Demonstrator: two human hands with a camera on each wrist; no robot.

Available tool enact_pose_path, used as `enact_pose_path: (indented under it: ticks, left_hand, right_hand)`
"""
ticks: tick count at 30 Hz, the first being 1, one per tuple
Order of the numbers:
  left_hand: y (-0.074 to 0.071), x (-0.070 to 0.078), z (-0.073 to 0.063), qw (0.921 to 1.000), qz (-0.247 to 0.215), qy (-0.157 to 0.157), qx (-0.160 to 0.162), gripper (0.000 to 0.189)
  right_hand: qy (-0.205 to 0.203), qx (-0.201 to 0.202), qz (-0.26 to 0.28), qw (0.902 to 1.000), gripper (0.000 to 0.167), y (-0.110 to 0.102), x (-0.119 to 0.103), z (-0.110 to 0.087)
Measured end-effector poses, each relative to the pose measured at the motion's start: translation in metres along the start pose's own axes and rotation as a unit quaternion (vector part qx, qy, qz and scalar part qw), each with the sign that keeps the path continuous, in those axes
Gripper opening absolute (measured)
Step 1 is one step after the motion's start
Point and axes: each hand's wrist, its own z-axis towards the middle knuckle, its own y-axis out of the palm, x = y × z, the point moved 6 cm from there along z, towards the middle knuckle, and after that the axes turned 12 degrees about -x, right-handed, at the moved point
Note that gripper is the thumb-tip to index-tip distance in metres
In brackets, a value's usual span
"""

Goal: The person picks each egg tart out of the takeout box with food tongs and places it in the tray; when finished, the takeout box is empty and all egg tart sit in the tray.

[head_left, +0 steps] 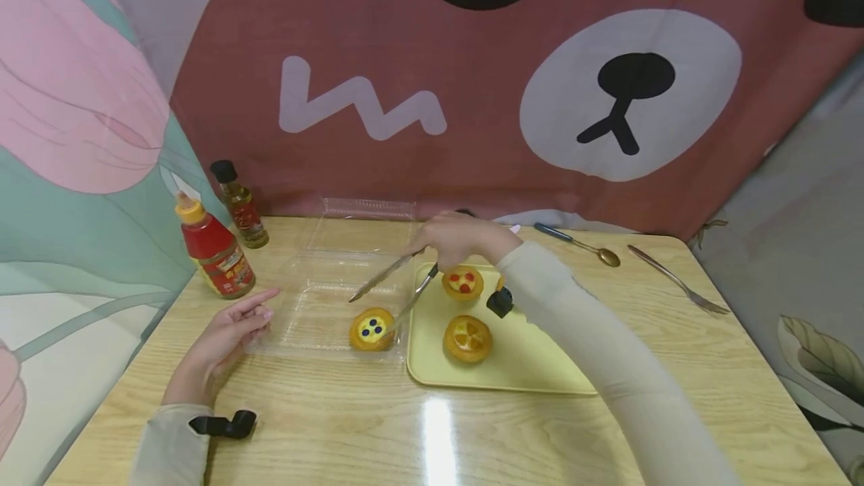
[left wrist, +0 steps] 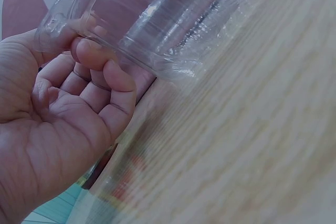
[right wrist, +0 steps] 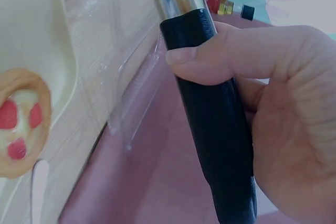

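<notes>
My right hand [head_left: 454,237] grips tongs [head_left: 385,277] by their black handle [right wrist: 210,114], with the thumb laid along it. The tongs' arms stand spread apart. One tip is at the right side of a tart with blueberry-like dots [head_left: 372,329]; the other hangs up and left of it. That tart sits in the lower right of a clear plastic container [head_left: 317,313], whose lid [head_left: 361,235] is folded back. At the container's left edge, my left hand [head_left: 226,336] pinches the rim [left wrist: 113,45] between thumb and forefinger.
A yellow tray [head_left: 520,366] right of the container bears a red-topped tart [head_left: 463,283] and an orange-topped tart [head_left: 468,339]; my right arm covers part of it. A red sauce bottle [head_left: 219,257] and darker bottle [head_left: 241,205] stand left. A spoon [head_left: 607,256] and fork [head_left: 678,282] lie right.
</notes>
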Motion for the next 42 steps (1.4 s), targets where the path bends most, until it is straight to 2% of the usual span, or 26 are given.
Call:
enact_pose_path:
  ticks: [7,11,15,20,24,29,32,38,42]
  left_hand:
    - [-0.001,0.0,0.0,1.0,0.003,0.002,-0.001,0.036]
    - [-0.001,0.0,0.001,0.9999,0.002,0.011,-0.01,0.037]
    - [-0.001,-0.001,0.002,0.9998,-0.001,0.014,-0.016,0.037]
    - [0.0,-0.001,0.003,0.9997,0.002,0.015,-0.017,0.037]
    - [0.0,0.0,0.001,0.9997,0.002,0.018,-0.015,0.037]
    - [0.0,-0.001,0.0,0.9997,-0.001,0.02,-0.012,0.038]
    - [0.0,-0.001,0.0,0.9997,-0.002,0.021,-0.009,0.038]
    - [-0.001,-0.003,0.0,0.9999,0.012,0.001,0.005,0.037]
    - [-0.002,-0.002,0.0,0.9999,0.017,-0.002,0.002,0.036]
  right_hand:
    - [0.053,-0.047,-0.039,0.9967,0.076,-0.004,-0.015,0.019]
    - [0.061,-0.06,-0.057,0.9947,0.076,-0.004,-0.023,0.026]
    - [0.065,-0.065,-0.065,0.9937,0.074,-0.005,-0.027,0.027]
    - [0.073,-0.062,-0.099,0.9905,0.071,-0.011,-0.032,0.021]
    - [0.071,-0.068,-0.144,0.9847,0.069,-0.015,-0.042,0.021]
    - [0.068,-0.092,-0.202,0.9727,0.062,-0.01,-0.052,0.029]
    - [0.071,-0.095,-0.194,0.9739,0.061,-0.005,-0.052,0.035]
    - [0.08,-0.086,-0.113,0.9866,0.064,0.007,-0.037,0.041]
    - [0.074,-0.084,-0.078,0.9906,0.068,0.011,-0.028,0.043]
